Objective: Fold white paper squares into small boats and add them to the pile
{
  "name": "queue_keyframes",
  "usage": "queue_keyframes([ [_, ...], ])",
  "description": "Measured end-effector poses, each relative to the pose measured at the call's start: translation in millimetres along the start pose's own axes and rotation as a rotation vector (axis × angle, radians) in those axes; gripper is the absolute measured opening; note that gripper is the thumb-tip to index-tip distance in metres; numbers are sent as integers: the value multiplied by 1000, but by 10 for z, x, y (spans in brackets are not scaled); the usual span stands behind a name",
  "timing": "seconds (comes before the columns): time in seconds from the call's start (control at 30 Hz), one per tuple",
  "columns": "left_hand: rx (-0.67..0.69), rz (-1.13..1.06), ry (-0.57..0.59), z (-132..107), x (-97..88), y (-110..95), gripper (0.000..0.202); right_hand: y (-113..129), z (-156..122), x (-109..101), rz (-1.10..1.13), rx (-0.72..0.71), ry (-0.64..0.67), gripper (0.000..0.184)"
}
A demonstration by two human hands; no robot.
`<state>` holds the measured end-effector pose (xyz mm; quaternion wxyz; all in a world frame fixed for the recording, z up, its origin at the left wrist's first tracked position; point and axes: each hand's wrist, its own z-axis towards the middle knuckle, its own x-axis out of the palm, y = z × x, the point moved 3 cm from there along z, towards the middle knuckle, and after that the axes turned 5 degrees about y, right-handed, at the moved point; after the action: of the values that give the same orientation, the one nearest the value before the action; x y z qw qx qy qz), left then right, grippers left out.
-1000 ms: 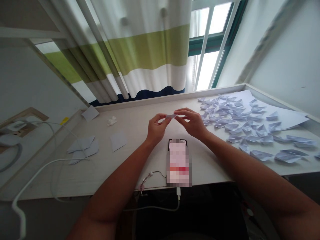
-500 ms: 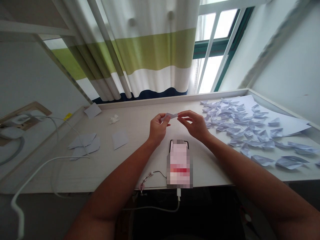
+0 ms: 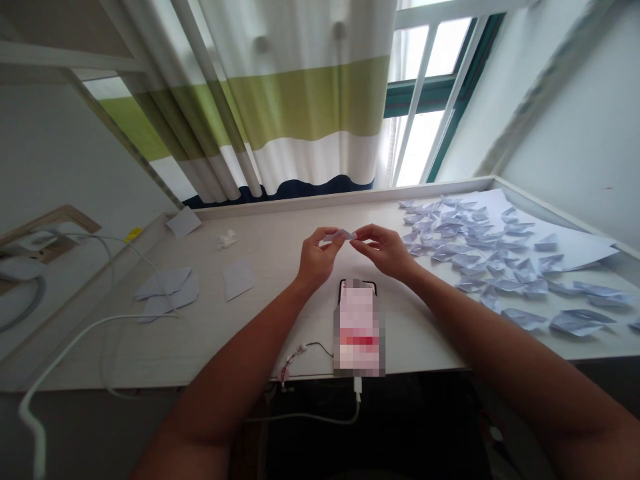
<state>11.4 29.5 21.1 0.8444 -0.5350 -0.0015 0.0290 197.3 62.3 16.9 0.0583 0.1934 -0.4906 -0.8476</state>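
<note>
- The paper is showing white, small and narrow, folded, with a low peak rising near its middle; its finer creases are too small to tell.
- It is hanging in the air above the counter, between the two hands and beyond the phone.
- The left hand is clamping the paper, thumb on the near side, the fingers curling behind it.
- The right hand is pinching the paper's right end between thumb and forefinger tips, which are lying close together; its other fingers are bending loosely.
- Many folded boats are lying spread to the right, some on large sheets.
- Flat squares are resting to the left, near a crumpled scrap.
</note>
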Motion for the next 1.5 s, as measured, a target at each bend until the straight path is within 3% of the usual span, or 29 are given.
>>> queue_keyframes([
  [0.2,18,65,10,1,-24,-21,26,5,3,-1,11,-30,-42,48],
  [0.53,-38,-67,-25,6,-18,-4,40,230,-55,-11,-199,-263,-85,24],
  [0.77,12,-96,-6,9,13,24,39,137,-45,39,-120,-163,-118,26],
  [1.0,135,122,4,-12,-24,-27,24,58,-8,48,-54,-107,-75,38],
  [1.2,0,62,89,-28,12,-33,26,5,4,35,-39,-19,-21,42],
  [1.5,-109,-47,159,-23,28,-17,31,29,24,25,137,-46,-84,43],
])
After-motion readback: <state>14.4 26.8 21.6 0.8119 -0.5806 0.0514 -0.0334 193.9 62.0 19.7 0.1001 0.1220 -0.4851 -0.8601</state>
